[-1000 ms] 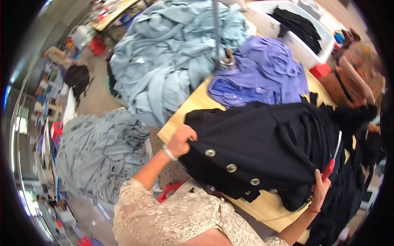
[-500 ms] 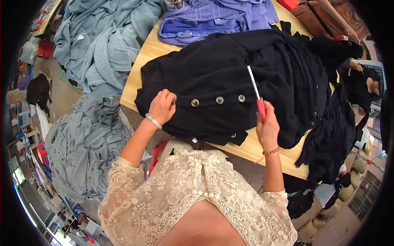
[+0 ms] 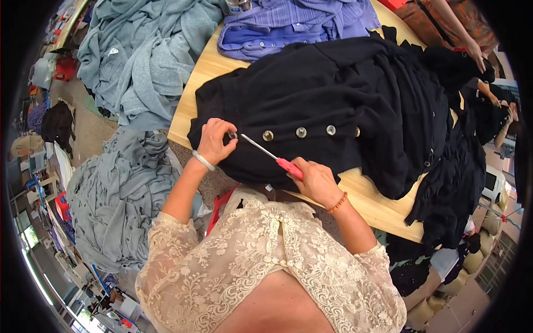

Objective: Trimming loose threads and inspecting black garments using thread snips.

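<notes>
A black knitted cardigan (image 3: 294, 94) lies spread on the table, with a row of large round buttons (image 3: 301, 132) along its front. At the hem end, my left hand (image 3: 215, 141) pinches the end button (image 3: 232, 135) between thumb and fingers. My right hand (image 3: 317, 181) is closed round the red handle of a tool (image 3: 290, 167) with a slim metal blade; whether it is scissors seen edge-on I cannot tell. Its tip points at the pinched button, a short way to the right of it.
On the wooden table (image 3: 383, 213), a purple knit garment (image 3: 300, 25) lies at the back and more black garments (image 3: 452, 183) hang over the right edge. Grey-green garments (image 3: 147, 61) are heaped at far left, with a grey pile (image 3: 119, 205) nearer. Another person's hand (image 3: 474, 53) is at far right.
My right hand has swung left and down, bringing the tool's tip from the cardigan's middle to beside the end button. My left hand has stayed at the hem end.
</notes>
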`<action>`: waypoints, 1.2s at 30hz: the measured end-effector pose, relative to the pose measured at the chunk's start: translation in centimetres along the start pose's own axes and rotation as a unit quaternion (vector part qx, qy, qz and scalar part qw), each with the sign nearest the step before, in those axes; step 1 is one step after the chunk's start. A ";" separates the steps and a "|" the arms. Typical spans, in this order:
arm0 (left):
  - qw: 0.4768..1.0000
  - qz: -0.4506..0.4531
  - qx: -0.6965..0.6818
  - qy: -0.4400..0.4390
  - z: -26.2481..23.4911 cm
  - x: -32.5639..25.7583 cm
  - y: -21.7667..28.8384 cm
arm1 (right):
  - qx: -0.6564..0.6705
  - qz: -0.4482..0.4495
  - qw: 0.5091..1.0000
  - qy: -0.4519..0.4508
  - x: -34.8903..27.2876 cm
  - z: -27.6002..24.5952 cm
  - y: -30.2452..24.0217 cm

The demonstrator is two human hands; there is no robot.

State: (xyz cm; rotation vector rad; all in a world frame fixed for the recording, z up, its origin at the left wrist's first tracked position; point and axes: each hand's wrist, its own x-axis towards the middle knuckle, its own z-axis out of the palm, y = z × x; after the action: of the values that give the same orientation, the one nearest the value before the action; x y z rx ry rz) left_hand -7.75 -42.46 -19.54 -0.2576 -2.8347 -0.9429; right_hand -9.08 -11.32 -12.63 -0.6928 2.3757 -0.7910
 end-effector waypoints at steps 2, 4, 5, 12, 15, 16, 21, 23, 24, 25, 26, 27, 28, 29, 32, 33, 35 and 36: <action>0.997 0.018 0.045 0.058 -1.4 1.0 3.2 | -0.033 0.014 0.999 0.018 -1.0 -0.5 0.8; 0.997 0.014 -0.047 0.058 0.6 1.1 5.1 | -0.012 0.042 0.999 0.031 -2.3 -0.8 2.1; 0.993 0.029 -0.107 0.035 2.4 1.2 5.6 | -0.003 0.044 0.998 0.035 -3.1 -1.4 2.4; 0.985 -0.049 -0.160 -0.031 9.4 0.3 4.9 | -0.131 0.093 0.987 -0.018 -6.3 -1.9 3.1; 0.988 0.013 -0.153 -0.020 8.8 -0.2 4.4 | -0.128 0.057 0.989 -0.050 -5.3 -1.7 1.6; 0.988 0.024 -0.151 -0.020 8.2 -0.2 4.3 | -0.130 0.053 0.989 -0.046 -5.0 -1.5 1.7; 0.993 0.067 -0.031 0.089 7.1 0.4 7.5 | -0.046 0.071 0.995 0.049 -6.8 -1.4 4.4; 0.990 0.088 -0.082 0.076 8.5 1.1 9.3 | -0.030 0.080 0.993 0.077 -7.9 -2.4 4.3; 0.987 0.099 -0.096 0.078 9.8 1.5 9.9 | -0.020 0.092 0.992 0.083 -8.4 -3.0 4.0; 0.991 0.080 -0.082 0.062 10.6 2.1 10.9 | -0.011 0.108 0.990 0.094 -8.9 -3.4 4.1; 0.996 0.056 -0.053 0.046 11.8 2.6 11.1 | -0.024 0.116 0.988 0.097 -9.4 -3.6 4.4; 0.999 0.032 -0.024 0.031 12.8 2.9 10.9 | -0.027 0.114 0.988 0.100 -9.7 -3.6 4.7; 0.999 0.036 -0.019 0.028 13.0 3.3 10.9 | -0.054 0.124 0.987 0.086 -10.0 -3.7 5.0; 0.999 0.038 -0.013 0.026 13.2 3.3 10.9 | -0.081 0.134 0.985 0.073 -10.2 -3.8 5.1; 0.999 0.031 -0.008 0.001 13.8 3.1 10.5 | -0.126 0.149 0.980 0.042 -10.5 -3.6 5.2; 1.000 0.007 -0.004 0.003 14.4 3.0 10.3 | -0.141 0.144 0.979 0.027 -10.5 -3.5 5.2; 0.999 -0.039 -0.020 -0.007 14.5 3.2 10.7 | -0.119 0.145 0.982 0.033 -10.8 -3.5 5.5; 0.998 -0.061 -0.027 -0.022 14.4 3.6 10.6 | -0.099 0.148 0.984 0.032 -10.7 -3.2 6.4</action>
State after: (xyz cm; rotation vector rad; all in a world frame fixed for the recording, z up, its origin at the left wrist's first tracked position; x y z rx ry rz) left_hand -10.29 -25.03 -24.15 -0.1121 -2.8963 -1.0500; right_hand -5.25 0.85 -11.15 -0.3785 2.5601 -0.4623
